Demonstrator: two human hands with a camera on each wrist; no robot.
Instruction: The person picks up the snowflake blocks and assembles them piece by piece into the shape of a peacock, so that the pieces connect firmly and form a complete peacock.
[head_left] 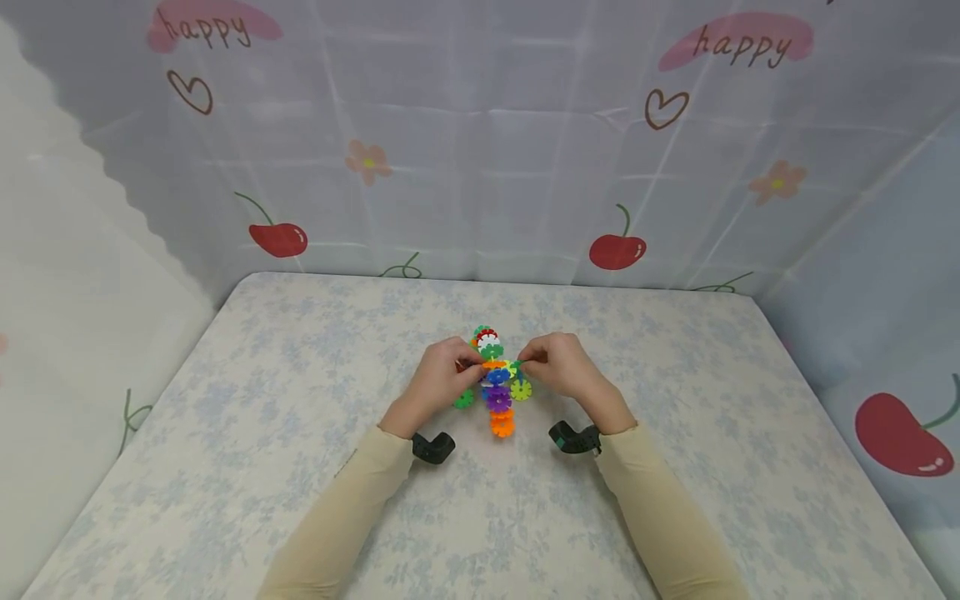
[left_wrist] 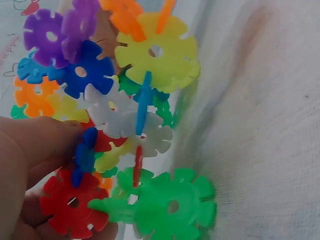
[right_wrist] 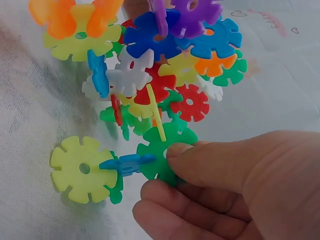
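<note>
A colourful figure built of notched plastic interlocking discs stands between the two hands, with a purple disc (head_left: pixel 498 400) and an orange disc (head_left: pixel 502 426) toward the person. My left hand (head_left: pixel 441 373) pinches the figure's left side; in the left wrist view, the thumb lies by a blue disc (left_wrist: pixel 85 156) and the fingers pass behind a red disc (left_wrist: pixel 75 205). On the other side, my right hand (head_left: pixel 561 363) pinches a green disc (right_wrist: pixel 167 152) between thumb and fingers. From that disc, a blue disc (right_wrist: pixel 129 164) links to a yellow-green disc (right_wrist: pixel 84 169). The fingertips behind the discs are partly hidden.
The table (head_left: pixel 225 467) wears a pale floral cloth. Behind it hangs a printed curtain (head_left: pixel 480 167) with cherries and hearts. Black wrist devices, the left one (head_left: pixel 433 448) and the right one (head_left: pixel 573 437), sit by the sleeves.
</note>
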